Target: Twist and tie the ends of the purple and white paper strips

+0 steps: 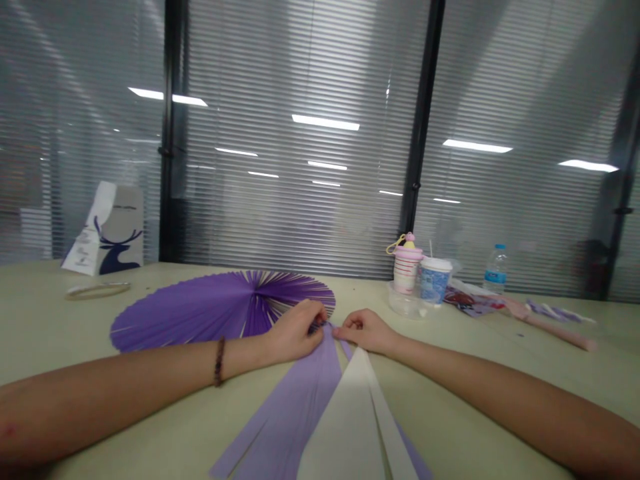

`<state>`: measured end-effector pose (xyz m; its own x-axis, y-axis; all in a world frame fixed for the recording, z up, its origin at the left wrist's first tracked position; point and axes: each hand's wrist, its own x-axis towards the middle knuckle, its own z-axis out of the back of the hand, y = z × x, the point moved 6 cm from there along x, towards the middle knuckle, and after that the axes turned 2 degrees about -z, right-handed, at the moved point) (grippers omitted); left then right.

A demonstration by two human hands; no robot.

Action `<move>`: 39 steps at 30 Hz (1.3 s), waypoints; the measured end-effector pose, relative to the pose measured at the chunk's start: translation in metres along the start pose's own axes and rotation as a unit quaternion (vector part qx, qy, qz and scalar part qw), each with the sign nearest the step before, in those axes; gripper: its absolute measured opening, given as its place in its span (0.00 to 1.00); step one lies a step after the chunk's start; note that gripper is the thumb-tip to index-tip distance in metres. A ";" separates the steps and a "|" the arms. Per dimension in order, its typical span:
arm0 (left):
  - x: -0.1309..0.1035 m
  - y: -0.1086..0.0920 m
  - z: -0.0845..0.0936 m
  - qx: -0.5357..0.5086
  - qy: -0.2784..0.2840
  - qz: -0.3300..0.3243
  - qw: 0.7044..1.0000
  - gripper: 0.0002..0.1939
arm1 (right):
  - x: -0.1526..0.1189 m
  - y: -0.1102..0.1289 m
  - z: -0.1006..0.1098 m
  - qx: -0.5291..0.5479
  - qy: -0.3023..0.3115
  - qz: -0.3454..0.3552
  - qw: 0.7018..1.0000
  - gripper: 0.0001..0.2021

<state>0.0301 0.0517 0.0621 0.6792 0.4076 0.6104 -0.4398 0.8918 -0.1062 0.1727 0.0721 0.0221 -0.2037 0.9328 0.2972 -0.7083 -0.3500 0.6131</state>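
Observation:
Long lavender paper strips (300, 407) fan out toward me across the table, their narrow ends gathered between my hands. My left hand (299, 328), with a beaded bracelet on the wrist, is closed on the lavender strips' narrow end. From the other side my right hand (369, 331) pinches a narrow lavender strip at the same spot. White paper strips (350, 413) lie over part of the lavender ones, their pointed end just below my right hand. Behind my left hand spreads a large round purple pleated paper fan (200, 310), partly covered by that hand and forearm.
At the back left stand a white paper bag (120, 230) with a deer print and a pale looped object (99, 289). Toward the back right are a pink-and-white cup (407, 270), a blue paper cup (435, 281), a clear container (404, 303), a water bottle (495, 272) and a pinkish roll (560, 331).

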 end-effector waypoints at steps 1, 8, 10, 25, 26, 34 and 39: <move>0.000 -0.003 -0.001 0.005 0.016 -0.012 1.000 0.07 | -0.001 0.001 -0.001 0.002 0.003 0.012 1.000 0.18; 0.000 -0.002 -0.012 0.041 0.059 -0.031 0.997 0.05 | -0.002 0.005 -0.003 -0.016 0.002 0.048 0.999 0.12; 0.000 0.000 -0.015 0.038 0.073 -0.032 0.996 0.05 | -0.002 0.006 -0.003 -0.011 0.004 0.049 0.999 0.15; 0.001 0.001 -0.021 0.029 0.084 -0.047 0.995 0.05 | -0.006 0.006 -0.003 0.072 0.020 0.057 0.996 0.05; 0.001 0.001 -0.022 0.029 0.086 -0.049 0.995 0.05 | -0.005 0.005 -0.004 0.084 0.023 0.050 0.995 0.04; -0.001 0.002 -0.025 0.040 0.090 -0.062 0.993 0.04 | 0.001 0.000 0.000 0.202 0.014 -0.013 0.979 0.06; -0.001 -0.007 -0.020 0.089 0.079 -0.083 0.989 0.05 | 0.000 -0.002 0.003 0.267 0.009 -0.032 0.963 0.06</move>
<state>0.0437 0.0490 0.0463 0.8286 0.2957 0.4754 -0.4002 0.9067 0.1334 0.1761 0.0727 0.0237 -0.1861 0.9538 0.2358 -0.2727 -0.2807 0.9203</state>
